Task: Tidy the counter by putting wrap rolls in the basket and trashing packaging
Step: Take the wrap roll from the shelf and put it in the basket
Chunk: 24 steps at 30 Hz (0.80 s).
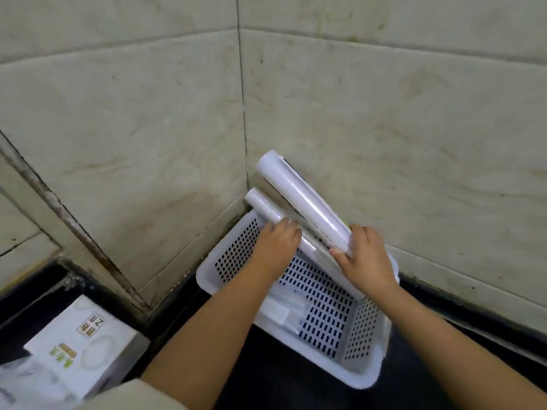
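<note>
Tiled corner: left hand [278, 241] grips thin roll [266, 210], right hand [365, 255] grips thick roll [302, 199] over basket [364, 377].

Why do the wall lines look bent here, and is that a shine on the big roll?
Head view: the wide-angle lens bows the tile seams of the grey marbled wall, most near the edges. A pale glare streak runs along the thicker white wrap roll held by the right hand. The lighting is flat and soft, and the printed white carton at lower left looks smeared.

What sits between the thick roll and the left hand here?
In the head view, the thin roll lies between the thick roll and the left hand, which grips it.
</note>
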Each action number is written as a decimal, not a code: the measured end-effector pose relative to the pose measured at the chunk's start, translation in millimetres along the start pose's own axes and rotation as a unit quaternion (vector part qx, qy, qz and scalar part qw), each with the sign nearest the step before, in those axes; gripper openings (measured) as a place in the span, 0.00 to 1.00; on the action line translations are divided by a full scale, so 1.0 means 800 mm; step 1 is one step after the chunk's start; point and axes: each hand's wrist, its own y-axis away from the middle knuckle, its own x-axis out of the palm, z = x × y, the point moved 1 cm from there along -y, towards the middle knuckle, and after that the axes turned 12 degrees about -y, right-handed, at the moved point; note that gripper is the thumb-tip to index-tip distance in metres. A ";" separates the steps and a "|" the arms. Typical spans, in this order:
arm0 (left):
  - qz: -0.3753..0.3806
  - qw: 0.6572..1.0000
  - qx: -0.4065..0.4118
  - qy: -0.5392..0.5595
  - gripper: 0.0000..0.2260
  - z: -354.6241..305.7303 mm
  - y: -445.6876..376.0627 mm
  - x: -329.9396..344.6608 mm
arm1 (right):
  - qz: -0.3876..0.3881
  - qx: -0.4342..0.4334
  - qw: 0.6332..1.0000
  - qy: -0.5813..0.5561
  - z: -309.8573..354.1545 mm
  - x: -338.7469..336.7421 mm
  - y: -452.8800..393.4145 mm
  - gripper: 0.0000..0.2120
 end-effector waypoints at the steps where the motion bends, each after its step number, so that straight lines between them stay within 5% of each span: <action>1: -0.011 1.000 0.012 -0.013 0.24 -0.007 -0.011 0.003 | 0.000 0.002 1.000 -0.004 -0.002 -0.001 0.000 0.22; 11: 0.015 0.998 0.053 -0.007 0.21 0.004 -0.010 0.023 | 0.029 0.009 1.000 -0.007 -0.013 0.005 -0.008 0.19; 18: -0.123 0.986 0.080 -0.079 0.20 0.009 0.037 0.001 | 0.092 0.026 0.995 0.013 -0.019 0.044 -0.011 0.23; 24: -0.084 0.991 0.056 -0.086 0.22 0.000 0.027 -0.007 | 0.074 0.021 0.997 0.027 -0.028 0.059 -0.010 0.24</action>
